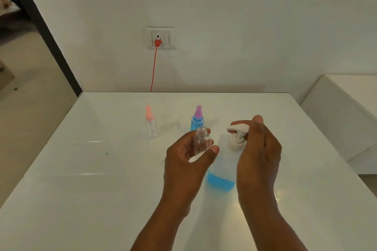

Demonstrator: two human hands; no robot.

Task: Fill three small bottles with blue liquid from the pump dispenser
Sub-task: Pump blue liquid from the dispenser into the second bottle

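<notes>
My left hand point(186, 161) grips an uncapped, clear, small bottle point(202, 141) upright, its open neck to the left of the pump's spout. The pump dispenser point(222, 166) stands on the white table point(91, 179), with blue liquid only in its bottom part. My right hand point(258, 149) is at the white pump head point(237, 128), its fingers over and beside it. Behind stand a blue-filled bottle with a purple spray cap point(196, 119) and a clear bottle with a pink spray cap point(151, 123).
An orange cable point(154, 67) runs from a wall socket point(160, 37) down behind the table's far edge. A white ledge point(346, 120) lies to the right, below table height. Floor shows past the table's left edge.
</notes>
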